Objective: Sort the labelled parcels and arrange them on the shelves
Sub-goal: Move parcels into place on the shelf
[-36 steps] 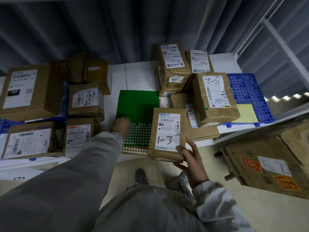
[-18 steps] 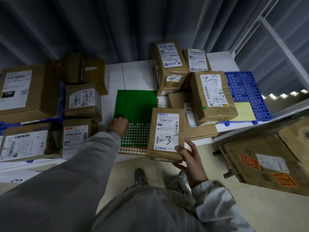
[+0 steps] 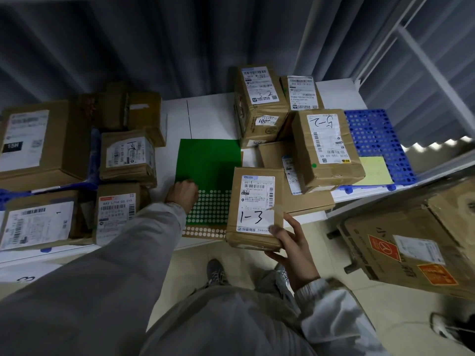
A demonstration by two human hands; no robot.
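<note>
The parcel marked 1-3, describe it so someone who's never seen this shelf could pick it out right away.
On the white shelf, find the green sticker sheet. Just right of it, at the front edge, a small brown parcel is held at its corner by the right hand. Only its label has "1-3" handwritten large.

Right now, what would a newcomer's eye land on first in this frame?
Probably the bright green sticker sheet at the table's middle, with the left hand on it. Beside it, the right hand holds the parcel marked 1-3 at the table's front edge.
</note>
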